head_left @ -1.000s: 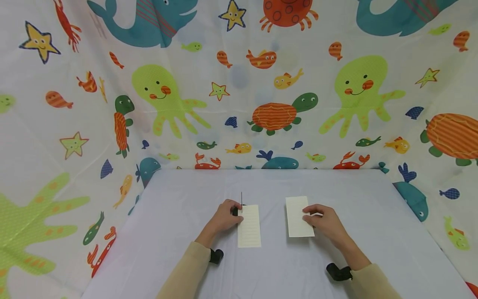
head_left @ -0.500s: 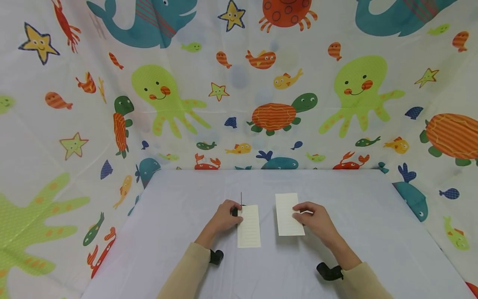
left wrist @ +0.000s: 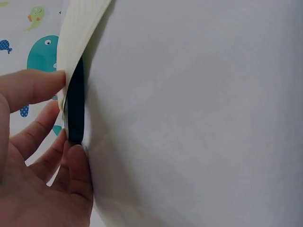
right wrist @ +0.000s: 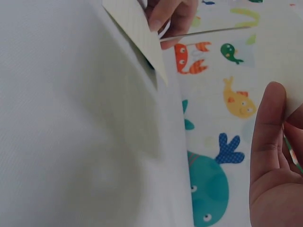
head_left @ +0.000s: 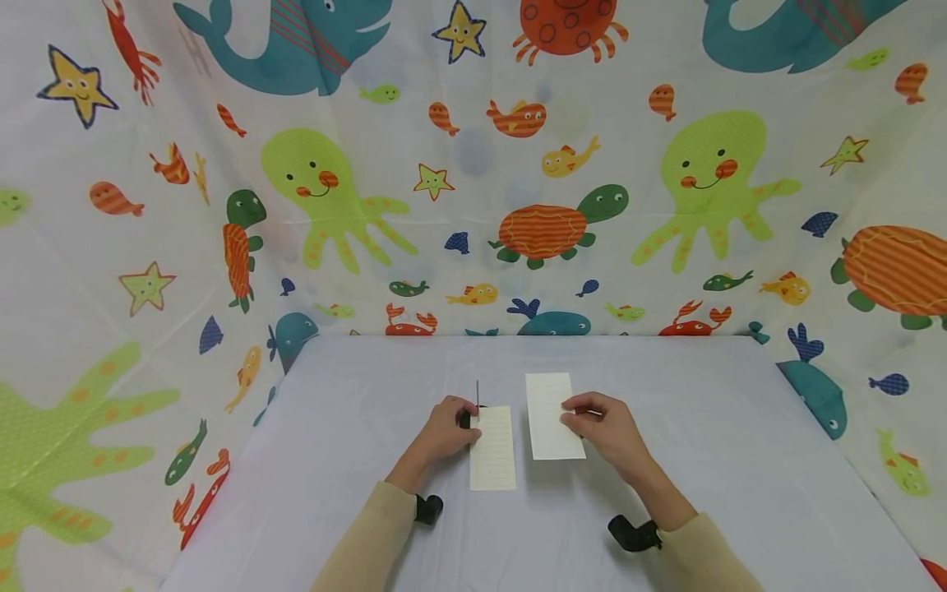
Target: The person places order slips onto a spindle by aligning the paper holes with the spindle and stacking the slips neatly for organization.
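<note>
My left hand (head_left: 446, 429) pinches the edge of a lined cream paper sheet (head_left: 494, 450) together with the dark flat base (left wrist: 75, 113) of a bill spike. The spike's thin rod (head_left: 478, 393) stands upright past the fingertips. In the left wrist view the thumb lies on the paper and the fingertips touch the base; whether the rod pierces the sheet is hidden. My right hand (head_left: 608, 426) pinches the right edge of another lined sheet (head_left: 547, 419) between thumb and fingers. That sheet hangs above the table, right of the spike and apart from it.
A white cloth covers the table (head_left: 355, 395). Behind and beside it hangs a curtain (head_left: 473, 222) printed with sea animals. Each wrist wears a black camera, such as the right one (head_left: 633, 534).
My right hand has moved leftward and slightly up with its sheet, bringing it closer to the spike. My left hand and the lower sheet have stayed almost still.
</note>
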`<move>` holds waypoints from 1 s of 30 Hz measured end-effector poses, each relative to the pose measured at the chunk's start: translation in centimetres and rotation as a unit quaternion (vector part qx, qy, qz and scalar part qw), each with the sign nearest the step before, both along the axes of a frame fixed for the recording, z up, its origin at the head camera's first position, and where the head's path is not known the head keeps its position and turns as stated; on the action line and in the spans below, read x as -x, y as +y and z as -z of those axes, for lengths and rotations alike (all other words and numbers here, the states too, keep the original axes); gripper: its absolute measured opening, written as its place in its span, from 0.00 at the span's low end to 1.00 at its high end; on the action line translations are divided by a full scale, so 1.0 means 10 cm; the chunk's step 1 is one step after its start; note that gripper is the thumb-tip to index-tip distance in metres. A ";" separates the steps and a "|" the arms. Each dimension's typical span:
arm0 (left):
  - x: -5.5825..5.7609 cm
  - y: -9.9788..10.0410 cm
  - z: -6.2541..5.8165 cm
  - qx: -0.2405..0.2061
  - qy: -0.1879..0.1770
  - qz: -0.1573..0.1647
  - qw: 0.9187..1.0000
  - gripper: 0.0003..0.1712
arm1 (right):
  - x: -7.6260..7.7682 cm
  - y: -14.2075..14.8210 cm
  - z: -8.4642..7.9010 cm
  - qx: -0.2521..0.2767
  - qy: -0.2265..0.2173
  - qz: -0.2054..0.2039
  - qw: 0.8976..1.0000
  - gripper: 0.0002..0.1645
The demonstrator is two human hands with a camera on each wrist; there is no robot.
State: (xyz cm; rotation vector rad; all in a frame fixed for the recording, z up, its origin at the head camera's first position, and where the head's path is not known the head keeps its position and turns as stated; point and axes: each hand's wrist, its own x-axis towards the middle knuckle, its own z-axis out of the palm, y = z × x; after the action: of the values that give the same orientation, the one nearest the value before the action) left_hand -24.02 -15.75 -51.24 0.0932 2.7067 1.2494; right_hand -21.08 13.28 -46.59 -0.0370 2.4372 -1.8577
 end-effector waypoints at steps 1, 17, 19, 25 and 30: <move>0.00 0.00 0.00 0.000 0.001 -0.002 1.000 0.16 | 0.00 -0.02 -0.01 0.004 0.001 -0.001 1.000 0.15; -0.02 0.02 0.02 0.024 0.012 -0.003 1.000 0.17 | 0.04 -0.32 -0.14 0.027 0.029 -0.002 0.999 0.10; -0.03 0.01 0.03 0.027 0.019 -0.003 0.999 0.17 | 0.03 -0.35 -0.14 0.032 0.031 -0.001 0.999 0.10; -0.06 0.00 -0.01 0.023 0.045 -0.016 0.999 0.14 | 0.03 -0.42 -0.13 0.058 0.036 0.002 0.998 0.10; -0.07 -0.04 -0.13 -0.012 0.055 -0.045 0.997 0.11 | 0.05 -0.49 -0.15 0.073 0.044 -0.007 0.996 0.10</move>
State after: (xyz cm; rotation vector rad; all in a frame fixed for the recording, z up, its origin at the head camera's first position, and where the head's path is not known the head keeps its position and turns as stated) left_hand -23.28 -16.17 -49.94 0.0440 2.8190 1.3397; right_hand -21.57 8.37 -45.13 -0.1478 2.3450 -2.0664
